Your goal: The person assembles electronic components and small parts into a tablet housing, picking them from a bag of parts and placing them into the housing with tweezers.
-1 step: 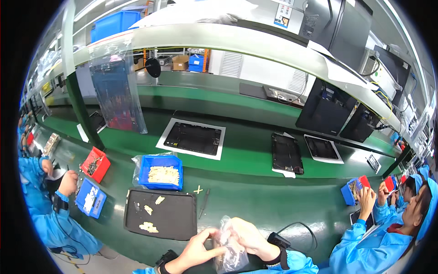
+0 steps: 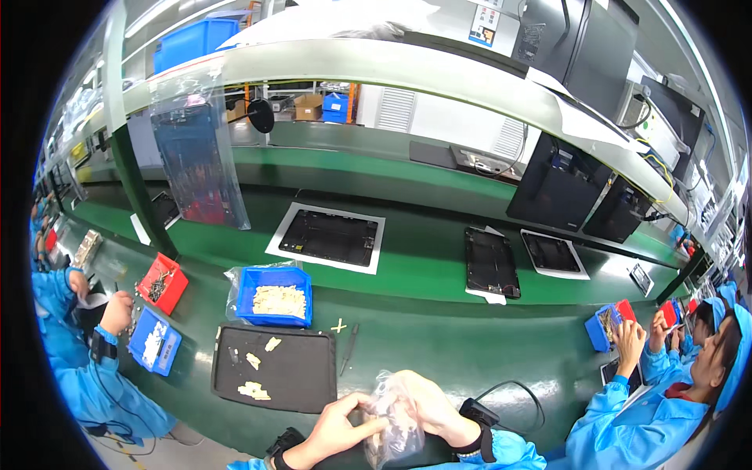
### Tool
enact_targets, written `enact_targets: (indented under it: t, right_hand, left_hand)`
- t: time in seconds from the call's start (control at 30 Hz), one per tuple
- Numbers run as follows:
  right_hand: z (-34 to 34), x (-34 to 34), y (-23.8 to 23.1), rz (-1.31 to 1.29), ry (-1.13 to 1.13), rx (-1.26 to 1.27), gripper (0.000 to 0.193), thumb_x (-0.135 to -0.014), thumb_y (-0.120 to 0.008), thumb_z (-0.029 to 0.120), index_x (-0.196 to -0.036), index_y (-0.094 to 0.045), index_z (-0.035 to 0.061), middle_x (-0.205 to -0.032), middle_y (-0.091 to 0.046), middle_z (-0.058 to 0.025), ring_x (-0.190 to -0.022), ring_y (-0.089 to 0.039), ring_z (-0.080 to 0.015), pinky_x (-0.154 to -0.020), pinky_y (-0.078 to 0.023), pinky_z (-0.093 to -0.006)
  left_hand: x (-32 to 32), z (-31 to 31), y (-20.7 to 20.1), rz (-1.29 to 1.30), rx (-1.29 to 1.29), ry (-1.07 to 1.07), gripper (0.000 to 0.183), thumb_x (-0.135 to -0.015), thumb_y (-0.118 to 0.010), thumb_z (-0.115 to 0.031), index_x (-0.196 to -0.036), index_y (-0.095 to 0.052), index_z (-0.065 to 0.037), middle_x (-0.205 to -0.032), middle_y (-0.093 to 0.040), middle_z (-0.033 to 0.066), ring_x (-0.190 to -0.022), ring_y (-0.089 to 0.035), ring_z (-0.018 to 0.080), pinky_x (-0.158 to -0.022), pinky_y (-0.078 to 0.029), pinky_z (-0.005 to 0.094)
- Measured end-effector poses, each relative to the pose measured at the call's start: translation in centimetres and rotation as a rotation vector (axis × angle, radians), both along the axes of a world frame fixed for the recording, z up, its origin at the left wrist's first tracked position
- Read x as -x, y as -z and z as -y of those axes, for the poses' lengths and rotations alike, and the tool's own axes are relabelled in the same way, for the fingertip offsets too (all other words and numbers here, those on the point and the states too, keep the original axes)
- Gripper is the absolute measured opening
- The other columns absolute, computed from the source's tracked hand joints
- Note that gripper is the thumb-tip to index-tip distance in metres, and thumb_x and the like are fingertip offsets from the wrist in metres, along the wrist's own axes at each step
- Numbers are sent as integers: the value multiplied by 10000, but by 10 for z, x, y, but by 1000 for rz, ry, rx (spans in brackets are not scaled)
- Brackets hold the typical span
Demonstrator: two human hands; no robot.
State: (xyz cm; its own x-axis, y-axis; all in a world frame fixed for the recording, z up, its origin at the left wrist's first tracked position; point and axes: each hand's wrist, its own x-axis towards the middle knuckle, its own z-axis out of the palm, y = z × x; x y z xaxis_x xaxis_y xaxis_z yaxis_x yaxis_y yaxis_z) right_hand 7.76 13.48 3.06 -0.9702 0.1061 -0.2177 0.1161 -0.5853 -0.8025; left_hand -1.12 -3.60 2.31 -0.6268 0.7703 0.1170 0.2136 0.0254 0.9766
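Observation:
My left hand [image 2: 337, 427] and my right hand [image 2: 429, 409] meet at the near edge of the green bench [image 2: 439, 337], both gripping a clear plastic bag [image 2: 393, 427] with small pale parts inside. Black wrist straps sit on both wrists above blue sleeves. Just left of my hands lies a black tray [image 2: 301, 380] bearing a few pale parts. Behind the tray stands a blue bin [image 2: 274, 294] full of the same pale parts, in a plastic liner. A small pale cross-shaped piece [image 2: 338, 325] and a thin dark tool [image 2: 348, 350] lie right of the tray.
A person in blue at the left works beside a red bin [image 2: 163, 283] and a blue bin [image 2: 154, 341]. Other people in blue sit at the right [image 2: 666, 392]. Dark flat panels [image 2: 329, 236] [image 2: 491, 262] [image 2: 552, 253] lie farther back. A black cable [image 2: 517, 389] loops near my right arm.

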Motion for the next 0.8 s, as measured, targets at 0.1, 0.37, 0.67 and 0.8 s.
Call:
enact_targets:
  t: [0.1,0.37,0.67,0.8]
  right_hand:
    - [-23,-4,18,-175,-50,81,410,-988,-491,302,-1285,-444,23,-1072,-608,-96,-868,-610,-151,-675,-515,-262]
    - [-58,-33,-2,228,97,-430,167,-936,-592,145,-1006,-605,-6,-758,-635,-57,-628,-619,-125,-584,-520,-257]
    - [-26,-37,10,62,281,-1285,132,-848,-685,138,-859,-585,52,-725,-627,-56,-578,-620,-169,-507,-479,-295]
    - [-8,-35,13,36,181,-1433,187,-838,-678,230,-907,-578,89,-845,-620,-68,-619,-628,-301,-519,-499,-383]
  left_hand:
    - [8,-4,-1,98,258,-68,258,-775,-754,-128,-973,-654,4,-810,-679,36,-725,-600,90,-671,-497,258]
    - [9,-28,-18,-238,299,-164,469,-730,-780,-282,-1077,-569,-47,-884,-608,105,-785,-602,267,-705,-484,362]
    - [-24,-54,-4,87,120,-3,229,-879,-661,-207,-976,-617,-4,-877,-636,97,-760,-632,163,-667,-509,284]
    - [-24,-52,26,206,124,-102,205,-929,-595,-197,-959,-622,4,-807,-658,97,-733,-650,145,-650,-514,280]
